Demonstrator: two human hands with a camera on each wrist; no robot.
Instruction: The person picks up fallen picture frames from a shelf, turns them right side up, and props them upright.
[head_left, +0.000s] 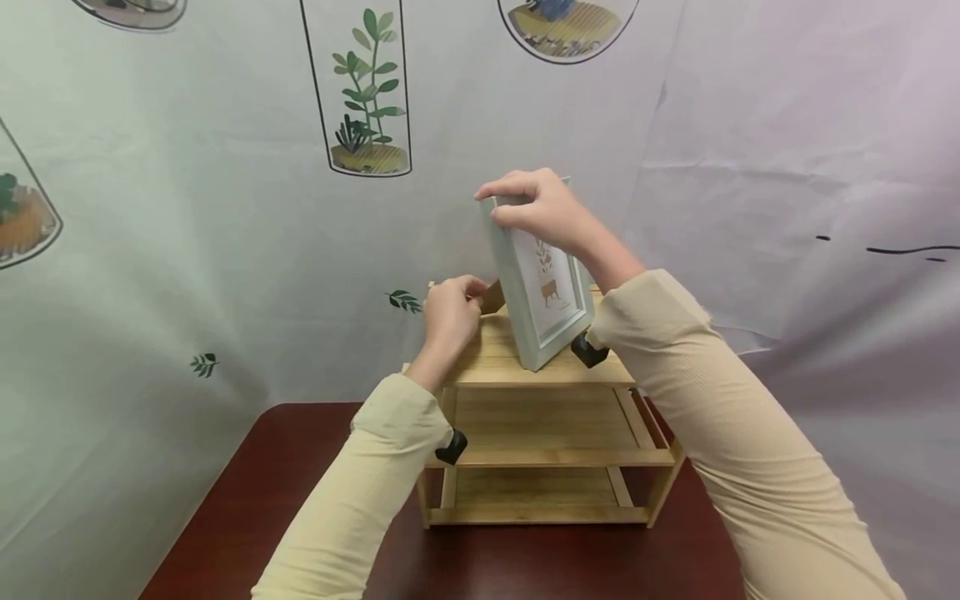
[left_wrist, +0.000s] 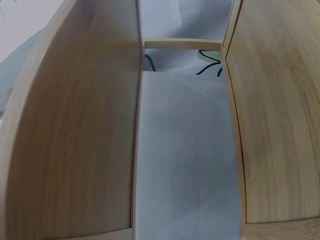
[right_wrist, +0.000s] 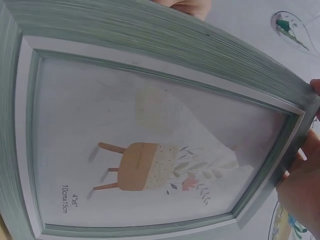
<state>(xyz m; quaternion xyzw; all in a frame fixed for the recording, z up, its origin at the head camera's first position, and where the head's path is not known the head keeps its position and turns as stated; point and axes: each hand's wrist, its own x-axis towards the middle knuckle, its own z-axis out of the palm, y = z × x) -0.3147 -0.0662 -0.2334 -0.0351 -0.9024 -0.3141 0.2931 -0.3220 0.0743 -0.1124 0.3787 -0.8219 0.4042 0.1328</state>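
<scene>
A pale green picture frame [head_left: 546,287] stands tilted on the top board of a wooden shelf rack [head_left: 555,457]. My right hand [head_left: 551,208] grips the frame's upper edge, thumb in front and fingers over the top. Behind the frame, my left hand [head_left: 452,312] pinches a brown stand flap [head_left: 492,297]; its fingertips are partly hidden. The right wrist view shows the frame [right_wrist: 165,65] close up, with a potted-plant print [right_wrist: 140,167] and size lettering. Fingers of the left hand [right_wrist: 192,7] peek over its edge there. Only the rack's boards [left_wrist: 280,110] appear in the left wrist view.
The rack has two lower tiers [head_left: 540,417] under the top board and stands on a dark red table [head_left: 300,475]. A pale cloth backdrop [head_left: 225,208] with printed plants hangs close behind and around the table.
</scene>
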